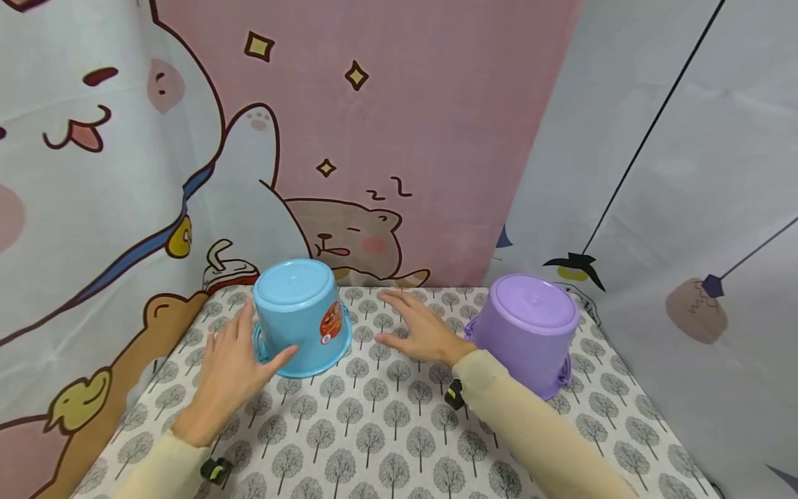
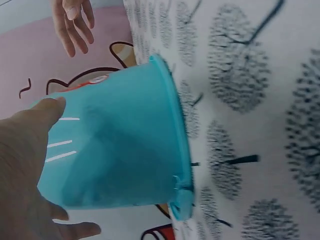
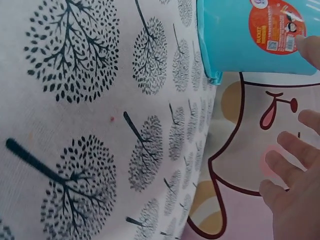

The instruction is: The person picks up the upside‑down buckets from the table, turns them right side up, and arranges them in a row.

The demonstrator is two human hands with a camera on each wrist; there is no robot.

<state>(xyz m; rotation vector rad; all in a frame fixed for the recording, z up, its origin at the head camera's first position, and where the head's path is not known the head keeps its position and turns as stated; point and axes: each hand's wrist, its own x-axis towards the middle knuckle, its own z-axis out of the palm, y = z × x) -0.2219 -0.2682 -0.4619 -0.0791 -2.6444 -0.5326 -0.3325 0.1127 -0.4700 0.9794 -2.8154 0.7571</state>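
Observation:
A light blue bucket (image 1: 289, 333) stands upside down on the left part of the table, a red label (image 3: 277, 25) on its side. Beside its left front wall is my left hand (image 1: 232, 360), thumb spread away from the fingers; whether it touches the bucket I cannot tell. My right hand (image 1: 424, 329) hovers to the right of that bucket, fingers apart, holding nothing. In the right wrist view, the fingers (image 3: 285, 167) of that hand are loosely bent. A purple bucket (image 1: 526, 333), also upside down, stands behind my right forearm.
A cloth with grey trees (image 1: 374, 416) covers the table. Behind it hangs a pink backdrop (image 1: 436, 138) with cartoon animals, and a pale curtain (image 1: 704, 173) runs along the right side. A dark wrist strap piece (image 1: 216, 470) shows at my left sleeve.

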